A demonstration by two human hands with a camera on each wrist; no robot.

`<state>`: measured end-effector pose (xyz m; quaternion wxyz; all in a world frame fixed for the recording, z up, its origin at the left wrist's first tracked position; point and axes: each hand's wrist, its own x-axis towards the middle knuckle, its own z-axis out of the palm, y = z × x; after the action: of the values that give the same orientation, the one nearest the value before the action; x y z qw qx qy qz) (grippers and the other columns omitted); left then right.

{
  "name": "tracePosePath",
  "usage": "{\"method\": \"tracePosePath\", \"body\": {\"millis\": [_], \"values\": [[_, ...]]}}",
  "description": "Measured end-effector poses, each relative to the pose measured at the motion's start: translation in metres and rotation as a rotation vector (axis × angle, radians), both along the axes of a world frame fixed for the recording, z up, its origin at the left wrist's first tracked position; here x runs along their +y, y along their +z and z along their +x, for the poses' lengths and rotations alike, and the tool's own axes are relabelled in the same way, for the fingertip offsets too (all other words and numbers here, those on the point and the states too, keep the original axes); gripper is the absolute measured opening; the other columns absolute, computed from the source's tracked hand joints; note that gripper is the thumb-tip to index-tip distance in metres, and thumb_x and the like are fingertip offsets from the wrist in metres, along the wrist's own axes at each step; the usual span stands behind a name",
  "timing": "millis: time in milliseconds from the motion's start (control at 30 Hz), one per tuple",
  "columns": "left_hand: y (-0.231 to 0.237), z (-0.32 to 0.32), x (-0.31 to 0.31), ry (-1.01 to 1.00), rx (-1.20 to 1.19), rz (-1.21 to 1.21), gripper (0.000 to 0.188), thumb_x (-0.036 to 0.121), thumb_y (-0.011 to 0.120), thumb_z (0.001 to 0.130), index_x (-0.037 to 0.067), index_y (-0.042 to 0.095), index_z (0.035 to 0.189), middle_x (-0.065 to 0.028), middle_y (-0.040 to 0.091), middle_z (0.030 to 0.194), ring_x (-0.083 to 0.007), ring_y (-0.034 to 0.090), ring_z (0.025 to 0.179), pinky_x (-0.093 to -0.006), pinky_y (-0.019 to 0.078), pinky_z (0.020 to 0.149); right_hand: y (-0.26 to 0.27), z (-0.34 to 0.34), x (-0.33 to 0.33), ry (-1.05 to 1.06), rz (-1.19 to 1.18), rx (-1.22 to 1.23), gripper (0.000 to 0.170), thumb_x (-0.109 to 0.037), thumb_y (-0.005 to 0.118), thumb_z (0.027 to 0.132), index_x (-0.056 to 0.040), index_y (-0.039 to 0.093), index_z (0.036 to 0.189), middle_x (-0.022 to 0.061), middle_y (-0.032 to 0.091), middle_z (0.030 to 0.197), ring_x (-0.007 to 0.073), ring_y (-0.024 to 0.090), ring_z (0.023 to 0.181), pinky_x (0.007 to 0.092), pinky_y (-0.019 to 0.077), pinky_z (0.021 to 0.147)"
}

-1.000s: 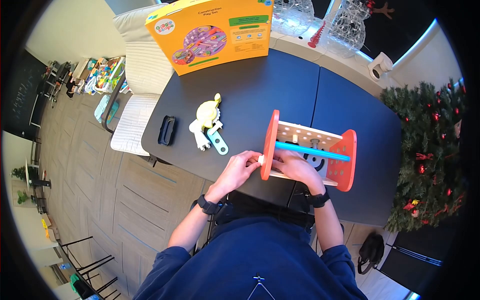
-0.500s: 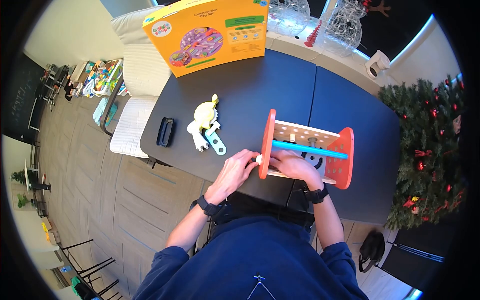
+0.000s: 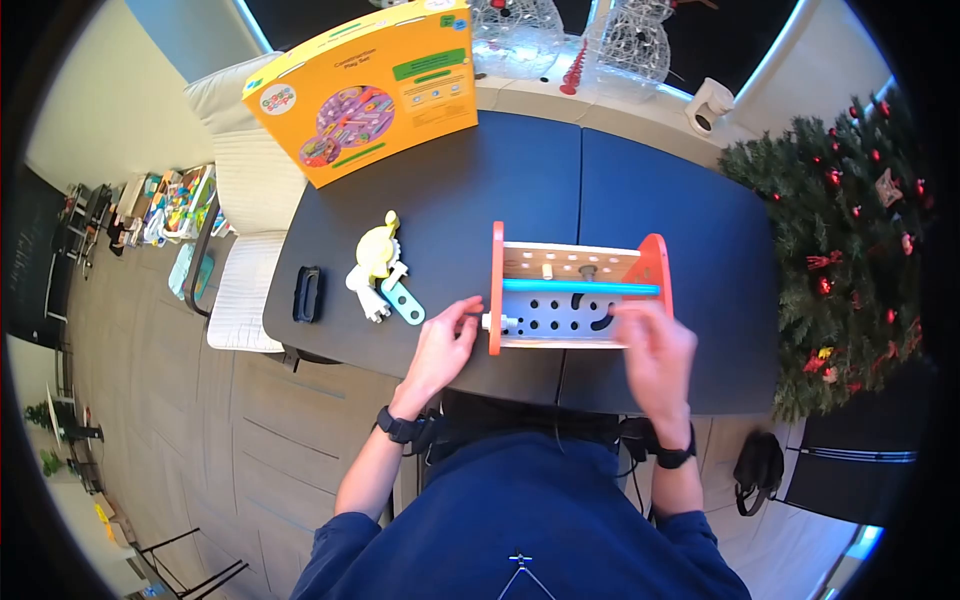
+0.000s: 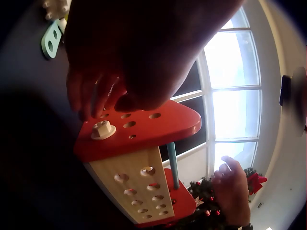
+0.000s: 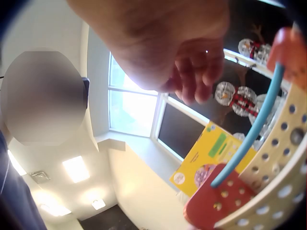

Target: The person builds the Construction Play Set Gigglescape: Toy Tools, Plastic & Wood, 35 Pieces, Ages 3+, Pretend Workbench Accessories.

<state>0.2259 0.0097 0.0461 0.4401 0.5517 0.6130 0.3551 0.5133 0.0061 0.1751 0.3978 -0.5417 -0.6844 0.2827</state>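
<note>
The toy workbench has red end panels (image 3: 497, 290), perforated pale boards (image 3: 570, 263) and a blue rod (image 3: 580, 287). A white bolt (image 4: 102, 129) sticks through its left panel. Beside that panel, my left hand (image 3: 446, 345) has loosely bent fingers close to the bolt, not round it; in the left wrist view it hovers over the red panel, contact unclear. My right hand (image 3: 658, 365), blurred, is at the bench's right front. In the right wrist view the right hand (image 5: 177, 48) is raised with relaxed fingers and nothing visible in them.
A yellow-and-white toy assembly (image 3: 378, 255) with a teal perforated strip (image 3: 403, 303) lies left on the dark table (image 3: 520, 170). Further left is a black tray (image 3: 308, 294). A yellow box (image 3: 370, 90) stands at the back; a decorated tree (image 3: 820, 260) is on the right.
My right hand has come out of the workbench and moved right. My left hand has let go of the white bolt. The bench has turned slightly, and the head view has shifted.
</note>
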Motion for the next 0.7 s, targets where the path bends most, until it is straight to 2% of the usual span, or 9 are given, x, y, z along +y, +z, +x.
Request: {"method": "tracePosePath", "body": {"millis": [67,133,200,267,300,367,467,567,700], "values": [[0.008,-0.001,0.006,0.017,0.032,-0.009,0.040,0.021,0.052,0.114,0.000,0.063,0.146,-0.0210,0.076,0.133,-0.0331,0.076,0.119,-0.0404,0.0575,0.104,-0.005,0.043,-0.003,-0.207,0.043,0.128,0.017,-0.011,0.058,0.110,-0.0009,0.072,0.106,0.0023,0.069,0.081,0.0110,0.067,0.079,0.0276,0.0515,0.072],[-0.010,-0.002,0.017,0.006,-0.072,-0.049,0.047,0.031,0.044,0.117,0.000,0.064,0.146,-0.0225,0.076,0.132,-0.0357,0.075,0.120,-0.0420,0.0556,0.106,-0.019,0.074,0.017,-0.322,0.006,0.153,0.023,-0.018,0.056,0.113,-0.0015,0.072,0.107,-0.0005,0.069,0.085,0.0092,0.063,0.078,0.0269,0.0502,0.072],[-0.002,0.001,0.028,-0.046,-0.056,-0.160,0.057,0.041,0.037,0.118,-0.003,0.066,0.140,-0.0248,0.077,0.127,-0.0387,0.074,0.121,-0.0446,0.0541,0.106,-0.042,0.092,0.038,-0.315,-0.224,0.085,0.041,-0.034,0.047,0.116,-0.0006,0.070,0.114,0.0070,0.075,0.101,0.0178,0.068,0.090,0.0346,0.0527,0.079],[0.004,0.007,0.036,-0.077,-0.020,-0.233,0.069,0.050,0.031,0.118,-0.006,0.068,0.134,-0.0273,0.077,0.122,-0.0414,0.073,0.121,-0.0468,0.0528,0.106,-0.090,0.120,0.054,-0.127,-0.375,-0.024,0.052,-0.044,0.042,0.118,0.0007,0.069,0.123,0.0121,0.077,0.114,0.0268,0.069,0.102,0.0402,0.0536,0.091],[0.005,0.009,0.039,-0.081,0.008,-0.253,0.075,0.054,0.028,0.118,-0.008,0.068,0.131,-0.0286,0.077,0.119,-0.0426,0.073,0.120,-0.0476,0.0522,0.106,-0.103,0.112,0.054,-0.092,-0.441,0.144,0.060,-0.050,0.038,0.118,0.0005,0.067,0.133,0.0160,0.075,0.123,0.0299,0.067,0.112,0.0420,0.0502,0.103],[0.002,0.010,0.044,-0.075,-0.001,-0.260,0.089,0.063,0.024,0.116,-0.013,0.070,0.116,-0.0311,0.077,0.105,-0.0439,0.073,0.113,-0.0486,0.0521,0.104,-0.096,0.103,0.054,-0.070,-0.546,0.216,0.067,-0.053,0.033,0.119,0.0023,0.064,0.140,0.0158,0.074,0.128,0.0224,0.064,0.119,0.0383,0.0477,0.108],[0.004,0.007,0.049,-0.089,-0.038,-0.321,0.084,0.060,0.023,0.117,-0.011,0.067,0.124,-0.0301,0.075,0.115,-0.0378,0.071,0.115,-0.0462,0.0503,0.108,-0.087,0.098,0.050,-0.045,-0.588,0.334,0.067,-0.052,0.032,0.120,0.0035,0.063,0.143,0.0129,0.072,0.132,0.0185,0.063,0.121,0.0364,0.0476,0.109],[0.018,0.011,0.043,-0.027,-0.214,-0.131,0.079,0.060,0.022,0.118,-0.006,0.059,0.139,-0.0273,0.067,0.139,-0.0314,0.063,0.128,-0.0435,0.0439,0.116,-0.089,0.103,0.051,-0.031,-0.527,0.499,0.065,-0.051,0.032,0.121,0.0011,0.058,0.149,0.0113,0.069,0.137,0.0175,0.062,0.123,0.0355,0.0476,0.110],[0.041,0.008,0.034,-0.071,-0.256,0.029,0.076,0.063,0.021,0.117,0.003,0.040,0.159,-0.0212,0.043,0.165,-0.0308,0.039,0.156,-0.0434,0.0293,0.129,-0.071,0.097,0.044,-0.028,-0.354,0.622,0.064,-0.050,0.031,0.121,-0.0021,0.046,0.161,0.0127,0.068,0.141,0.0185,0.062,0.123,0.0366,0.0471,0.112]]}}
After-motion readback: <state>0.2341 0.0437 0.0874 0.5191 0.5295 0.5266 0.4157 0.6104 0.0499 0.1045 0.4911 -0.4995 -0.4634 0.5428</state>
